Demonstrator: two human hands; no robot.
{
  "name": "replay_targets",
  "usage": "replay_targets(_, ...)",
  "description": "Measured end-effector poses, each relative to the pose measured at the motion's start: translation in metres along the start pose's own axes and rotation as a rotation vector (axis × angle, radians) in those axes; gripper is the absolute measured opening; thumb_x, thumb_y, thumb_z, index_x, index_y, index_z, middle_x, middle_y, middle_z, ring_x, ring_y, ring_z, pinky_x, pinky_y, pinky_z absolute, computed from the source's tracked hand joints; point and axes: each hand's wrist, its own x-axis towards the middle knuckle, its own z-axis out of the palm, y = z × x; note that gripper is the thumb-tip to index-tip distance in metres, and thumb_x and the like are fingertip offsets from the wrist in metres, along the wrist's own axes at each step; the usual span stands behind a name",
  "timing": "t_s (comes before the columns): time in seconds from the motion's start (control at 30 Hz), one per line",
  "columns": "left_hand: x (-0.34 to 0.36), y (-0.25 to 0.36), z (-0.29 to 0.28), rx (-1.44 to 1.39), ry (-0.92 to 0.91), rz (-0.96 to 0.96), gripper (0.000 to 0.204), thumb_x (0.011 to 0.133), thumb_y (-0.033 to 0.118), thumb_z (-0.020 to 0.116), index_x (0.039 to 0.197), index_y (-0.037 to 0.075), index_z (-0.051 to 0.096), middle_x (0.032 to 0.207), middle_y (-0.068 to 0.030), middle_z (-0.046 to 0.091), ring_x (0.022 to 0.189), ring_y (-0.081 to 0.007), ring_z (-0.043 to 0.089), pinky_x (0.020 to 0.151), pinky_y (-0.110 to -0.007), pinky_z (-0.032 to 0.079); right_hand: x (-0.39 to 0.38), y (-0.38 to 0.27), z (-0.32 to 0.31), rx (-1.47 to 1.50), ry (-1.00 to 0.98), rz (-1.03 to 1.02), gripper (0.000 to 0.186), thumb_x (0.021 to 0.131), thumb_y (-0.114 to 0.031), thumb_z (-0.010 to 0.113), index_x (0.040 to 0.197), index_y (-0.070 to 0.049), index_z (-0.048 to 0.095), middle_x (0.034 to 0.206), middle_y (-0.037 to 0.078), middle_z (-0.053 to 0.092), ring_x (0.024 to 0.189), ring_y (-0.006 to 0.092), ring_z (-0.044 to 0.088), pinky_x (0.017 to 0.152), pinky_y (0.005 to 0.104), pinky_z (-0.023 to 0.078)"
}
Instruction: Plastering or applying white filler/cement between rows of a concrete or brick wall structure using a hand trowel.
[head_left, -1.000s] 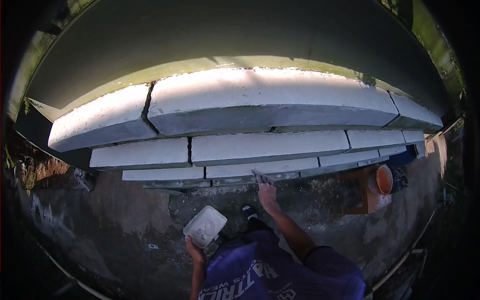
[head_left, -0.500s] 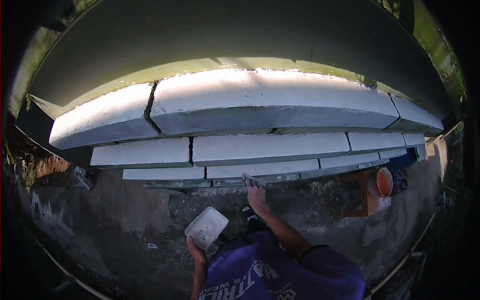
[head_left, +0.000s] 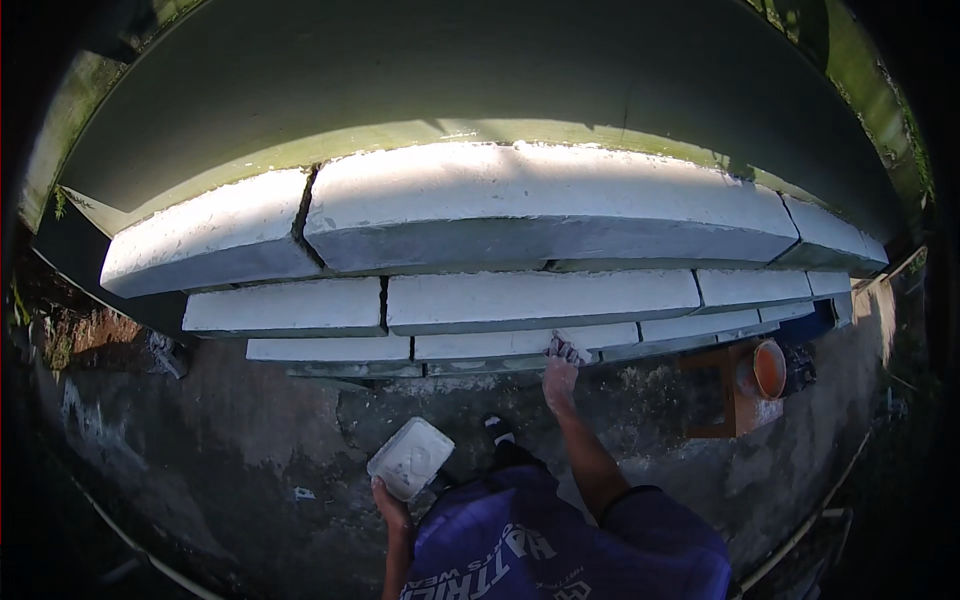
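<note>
Head view: white block ahead lies crosswise, right hand at its near edge, grip unclear. Left hand, farther from it, clasps a tray.

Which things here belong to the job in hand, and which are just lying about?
Part of the job:
white tray, held in the left hand
long white slab, at the right hand

Apparently just lying about:
orange bucket
pale scrap on the ground
</note>
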Motion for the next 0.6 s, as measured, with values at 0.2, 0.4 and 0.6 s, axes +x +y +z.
replay_targets(0.2,-0.006,0.005,0.004,0.043,-0.041,0.009,0.056,0.098,0.045,0.033,0.135,0.004,0.040,0.132,-0.0113,0.048,0.122,-0.0250,0.047,0.104,-0.040,0.033,-0.036,-0.095,-0.075,0.151,-0.449,-0.217,0.047,0.084,-0.014,0.050,0.131,-0.012,0.048,0.111,0.019,0.059,0.103,0.0329,0.059,0.085,0.0464,0.049)
replay_targets(0.4,-0.004,0.004,0.007,-0.013,-0.002,-0.029,0.056,0.098,0.045,0.034,0.136,0.004,0.039,0.134,-0.0119,0.047,0.122,-0.0252,0.046,0.103,-0.040,0.034,-0.010,-0.029,-0.061,0.303,-0.152,-0.118,0.050,0.083,-0.008,0.051,0.133,-0.015,0.047,0.119,0.013,0.059,0.110,0.0322,0.057,0.082,0.0412,0.052)
replay_targets(0.6,-0.003,-0.002,-0.002,-0.008,-0.037,-0.009,0.056,0.098,0.045,0.034,0.136,0.004,0.038,0.134,-0.0120,0.046,0.123,-0.0258,0.046,0.103,-0.041,0.034,0.048,0.024,-0.046,0.159,-0.753,0.229,0.041,0.083,-0.007,0.051,0.123,-0.007,0.052,0.124,0.017,0.054,0.115,0.0329,0.053,0.094,0.0416,0.045)
